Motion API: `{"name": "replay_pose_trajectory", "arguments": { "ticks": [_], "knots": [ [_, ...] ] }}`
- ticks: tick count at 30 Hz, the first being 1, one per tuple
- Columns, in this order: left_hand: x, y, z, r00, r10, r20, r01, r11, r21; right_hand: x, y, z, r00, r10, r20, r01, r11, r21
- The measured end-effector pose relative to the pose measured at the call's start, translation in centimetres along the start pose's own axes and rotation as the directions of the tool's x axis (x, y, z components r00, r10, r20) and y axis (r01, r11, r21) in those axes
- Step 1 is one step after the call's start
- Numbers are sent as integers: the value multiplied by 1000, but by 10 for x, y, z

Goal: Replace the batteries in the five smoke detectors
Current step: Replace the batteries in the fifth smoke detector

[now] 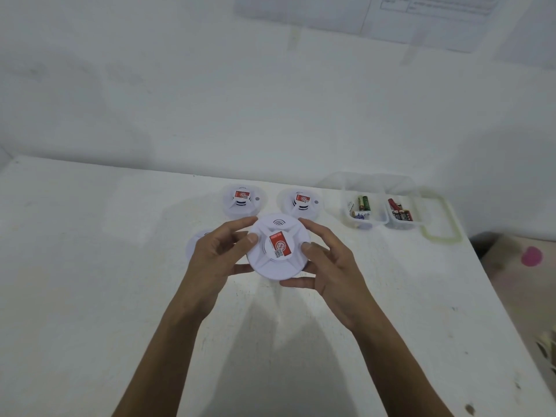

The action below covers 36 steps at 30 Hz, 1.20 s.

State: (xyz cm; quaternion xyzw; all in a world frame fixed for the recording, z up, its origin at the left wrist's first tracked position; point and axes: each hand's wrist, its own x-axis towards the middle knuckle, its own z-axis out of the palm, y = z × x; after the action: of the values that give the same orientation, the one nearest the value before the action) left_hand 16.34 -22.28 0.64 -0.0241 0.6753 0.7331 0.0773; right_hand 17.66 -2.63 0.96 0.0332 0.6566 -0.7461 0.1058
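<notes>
From the head view, a smoke detector is grasped above the table by the left hand and right hand at opposite rims, probably for twisting it open. Batteries are kept nearby.

White table, scuffed in spots. Beyond the grip, 2 white smoke detectors side by side, red labels up. Behind the left hand, the edge of a 3rd detector (mostly hidden). Right of the grip, well apart, a clear divided container with batteries in 2 compartments.
</notes>
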Motion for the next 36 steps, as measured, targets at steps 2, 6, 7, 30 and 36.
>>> {"name": "replay_pose_trajectory", "arguments": {
  "ticks": [2, 6, 7, 30, 36],
  "knots": [
    [0, 0, 0, 1000, -7, 6, 7, 1000, -5, 0, 1, 0, 1000, -7, -1, 7, 1000, -14],
    [0, -1, -1, 1000, -13, 13, 13, 1000, -7, 0, 2, -1, 1000, -15, -6, 15, 999, -34],
    [0, -1, -1, 1000, -13, 15, 13, 1000, -10, 0, 2, -1, 1000, -15, -7, 15, 999, -33],
    [0, -2, -2, 1000, -25, 8, 25, 1000, 11, 0, 3, 0, 1000, -7, 5, 7, 1000, -12],
    [0, -3, -2, 1000, -19, 15, 19, 1000, 6, 0, 3, 0, 1000, 0, 0, 0, 1000, -4]
  ]
}}
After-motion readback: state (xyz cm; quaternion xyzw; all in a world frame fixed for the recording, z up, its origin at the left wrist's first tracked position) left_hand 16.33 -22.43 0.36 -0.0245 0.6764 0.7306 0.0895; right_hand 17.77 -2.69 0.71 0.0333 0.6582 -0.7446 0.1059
